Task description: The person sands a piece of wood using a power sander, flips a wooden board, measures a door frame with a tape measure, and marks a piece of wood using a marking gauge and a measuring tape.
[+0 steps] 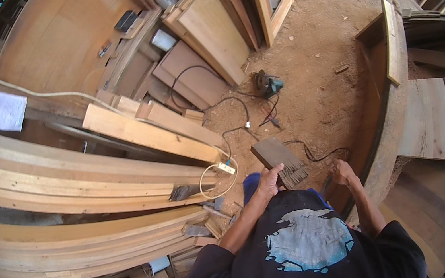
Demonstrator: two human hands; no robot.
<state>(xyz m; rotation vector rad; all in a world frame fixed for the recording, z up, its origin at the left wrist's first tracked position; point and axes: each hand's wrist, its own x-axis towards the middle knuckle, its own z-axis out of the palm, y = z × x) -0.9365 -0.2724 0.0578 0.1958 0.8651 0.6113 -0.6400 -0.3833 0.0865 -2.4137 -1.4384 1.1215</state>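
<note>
My left hand [269, 180] grips the near edge of a short, thick wooden block [274, 153], thumb on its upper face. The end of the block by my hand is rough, with several ragged slots cut into it. To the right of the block, and apart from it, my right hand [344, 172] is closed in a fist. Something dark and thin shows just below that fist, but I cannot make out what it is. A black cable [317, 158] runs along the floor between the block and my right hand.
A teal and black power tool [268, 83] lies on the dusty floor ahead. A white power strip [226, 168] with a looped cord is at my left, beside stacked long boards [79, 177]. Upright planks [212, 31] lean beyond. A wooden bench edge [391, 131] borders my right.
</note>
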